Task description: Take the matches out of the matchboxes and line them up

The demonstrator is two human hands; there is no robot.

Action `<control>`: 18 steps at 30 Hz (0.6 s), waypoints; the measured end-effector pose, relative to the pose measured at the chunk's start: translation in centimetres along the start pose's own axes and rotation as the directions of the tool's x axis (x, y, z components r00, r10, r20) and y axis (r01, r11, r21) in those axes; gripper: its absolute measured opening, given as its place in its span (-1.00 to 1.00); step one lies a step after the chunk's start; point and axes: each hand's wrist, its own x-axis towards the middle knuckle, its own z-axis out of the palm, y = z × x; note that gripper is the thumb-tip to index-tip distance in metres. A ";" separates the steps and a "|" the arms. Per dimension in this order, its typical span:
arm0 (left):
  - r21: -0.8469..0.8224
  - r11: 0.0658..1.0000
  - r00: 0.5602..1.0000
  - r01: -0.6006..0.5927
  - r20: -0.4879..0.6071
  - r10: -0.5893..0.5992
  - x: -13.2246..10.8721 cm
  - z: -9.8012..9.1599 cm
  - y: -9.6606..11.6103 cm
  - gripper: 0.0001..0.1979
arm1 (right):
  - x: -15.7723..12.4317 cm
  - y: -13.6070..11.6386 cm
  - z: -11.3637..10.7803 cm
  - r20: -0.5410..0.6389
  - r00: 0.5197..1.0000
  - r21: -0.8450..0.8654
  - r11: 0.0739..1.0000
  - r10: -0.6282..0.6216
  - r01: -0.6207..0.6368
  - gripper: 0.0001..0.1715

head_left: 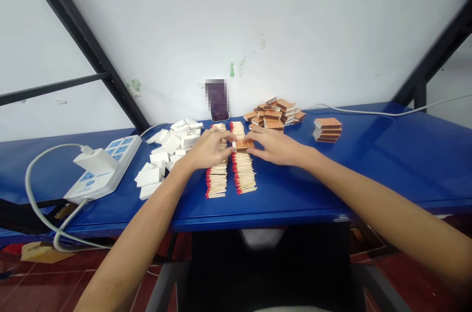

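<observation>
Between my two hands, above the rows of matches, is an orange-brown matchbox [245, 145] with a bit of its white inner tray [234, 145] showing at the left end. My left hand [211, 148] pinches that white end between thumb and fingertips. The right end of the box is gripped by the thumb and fingers of my right hand [271, 145]. Two long rows of red-tipped matches, a left row [217, 179] and a right row [245, 174], lie on the blue table [295, 194] under and in front of my hands.
White trays [171, 144] are heaped at the left, beside a power strip [106, 169] with a plugged-in charger and cable. Matchboxes [273, 115] are piled at the back, and a small stack [327, 130] stands to the right. A phone [218, 100] leans on the wall.
</observation>
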 end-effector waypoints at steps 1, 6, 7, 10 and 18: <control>0.002 1.000 1.000 0.008 0.006 -0.008 0.0 0.0 0.0 -0.76 | 0.0 0.0 0.0 0.004 1.000 -0.020 1.000 0.002 -0.002 -0.69; 0.005 1.000 1.000 0.015 0.015 -0.015 0.0 0.0 -0.1 -0.76 | 0.0 0.0 -0.3 -0.008 1.000 -0.088 0.996 -0.023 0.023 -0.65; 0.001 1.000 1.000 0.016 0.015 -0.016 0.0 0.0 -0.2 -0.76 | 0.0 0.0 -0.3 -0.007 1.000 -0.095 0.995 -0.019 0.018 -0.64; -0.003 1.000 1.000 0.022 0.016 -0.022 -0.1 0.1 -0.3 -0.75 | -0.2 0.1 -0.4 0.002 1.000 -0.099 0.995 -0.001 0.001 -0.64; 0.001 0.998 0.998 0.062 0.029 -0.062 -0.1 -0.1 0.0 -0.72 | -0.4 1.2 -0.2 0.001 1.000 -0.054 0.998 -0.025 0.025 -0.60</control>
